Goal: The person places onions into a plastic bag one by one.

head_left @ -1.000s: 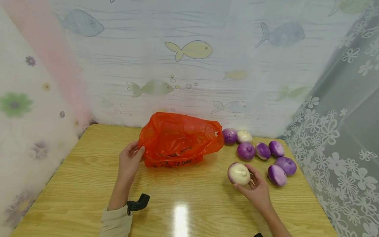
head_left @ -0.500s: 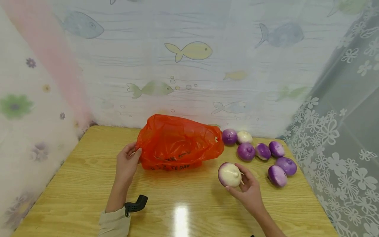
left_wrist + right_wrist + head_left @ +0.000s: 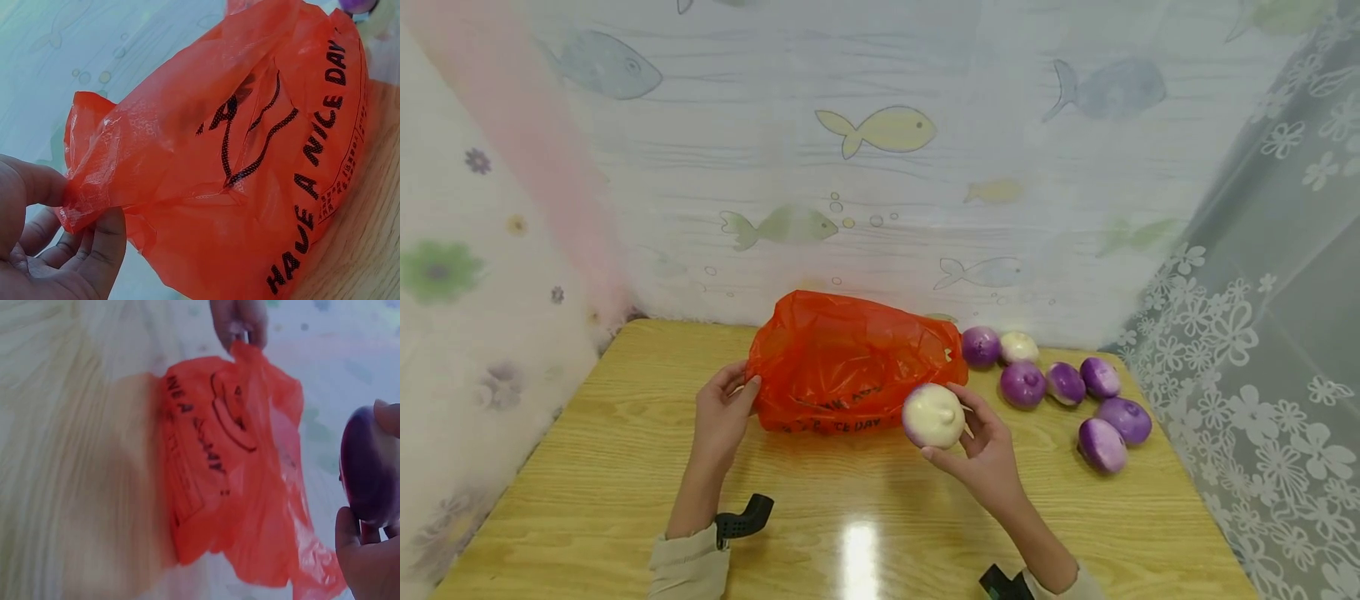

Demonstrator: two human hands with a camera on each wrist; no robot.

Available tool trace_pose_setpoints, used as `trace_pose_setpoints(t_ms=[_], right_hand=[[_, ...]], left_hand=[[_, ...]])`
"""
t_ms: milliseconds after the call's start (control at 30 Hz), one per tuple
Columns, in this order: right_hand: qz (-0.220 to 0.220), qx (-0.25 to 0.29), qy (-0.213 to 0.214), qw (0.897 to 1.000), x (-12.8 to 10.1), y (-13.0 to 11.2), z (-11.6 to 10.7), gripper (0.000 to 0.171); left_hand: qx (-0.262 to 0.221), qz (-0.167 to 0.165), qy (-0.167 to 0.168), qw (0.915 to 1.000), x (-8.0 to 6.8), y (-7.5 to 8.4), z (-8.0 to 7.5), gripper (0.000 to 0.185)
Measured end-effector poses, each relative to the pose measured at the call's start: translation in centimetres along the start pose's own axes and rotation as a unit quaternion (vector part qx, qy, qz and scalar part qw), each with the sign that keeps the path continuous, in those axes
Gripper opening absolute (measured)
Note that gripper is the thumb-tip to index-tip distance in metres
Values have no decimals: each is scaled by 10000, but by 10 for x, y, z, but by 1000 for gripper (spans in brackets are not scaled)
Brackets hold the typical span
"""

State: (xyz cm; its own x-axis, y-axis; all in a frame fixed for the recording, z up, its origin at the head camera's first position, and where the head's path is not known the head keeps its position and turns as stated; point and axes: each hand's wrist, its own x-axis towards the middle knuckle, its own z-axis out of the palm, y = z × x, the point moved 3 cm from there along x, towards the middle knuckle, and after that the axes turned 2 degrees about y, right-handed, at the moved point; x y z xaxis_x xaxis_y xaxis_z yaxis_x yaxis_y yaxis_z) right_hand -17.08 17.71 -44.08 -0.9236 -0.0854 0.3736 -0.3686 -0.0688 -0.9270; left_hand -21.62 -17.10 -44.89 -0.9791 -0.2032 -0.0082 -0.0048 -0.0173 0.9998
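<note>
A red plastic bag (image 3: pixel 835 354) with black lettering lies on its side at the back middle of the table. My left hand (image 3: pixel 718 417) pinches its left edge between thumb and fingers, and the left wrist view shows the gathered film in the left fingers (image 3: pixel 109 240). In my right hand (image 3: pixel 988 462) is a white-and-purple onion (image 3: pixel 933 416), gripped from its right side. It is held in front of the bag's lower right part in the head view. The right wrist view shows the purple side of this onion (image 3: pixel 365 469). What the bag contains cannot be made out.
Several purple and white onions, such as a purple one (image 3: pixel 1023 384), sit in a loose group on the right of the wooden table (image 3: pixel 820 533). A sheet printed with fish (image 3: pixel 880 129) hangs behind the table. A lace curtain (image 3: pixel 1262 400) borders the right side.
My right hand has carried the onion leftward and slightly up, from near the onion group to in front of the bag. My left hand has shifted slightly left, still pinching the bag.
</note>
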Motion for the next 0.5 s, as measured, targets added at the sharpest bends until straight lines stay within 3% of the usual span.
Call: trace_pose_setpoints(t_ms=[500], right_hand=[[112,289,-200,9993,47,-4,52,77]], left_hand=[[121,-30,43,9999,1,-1,-5,38]])
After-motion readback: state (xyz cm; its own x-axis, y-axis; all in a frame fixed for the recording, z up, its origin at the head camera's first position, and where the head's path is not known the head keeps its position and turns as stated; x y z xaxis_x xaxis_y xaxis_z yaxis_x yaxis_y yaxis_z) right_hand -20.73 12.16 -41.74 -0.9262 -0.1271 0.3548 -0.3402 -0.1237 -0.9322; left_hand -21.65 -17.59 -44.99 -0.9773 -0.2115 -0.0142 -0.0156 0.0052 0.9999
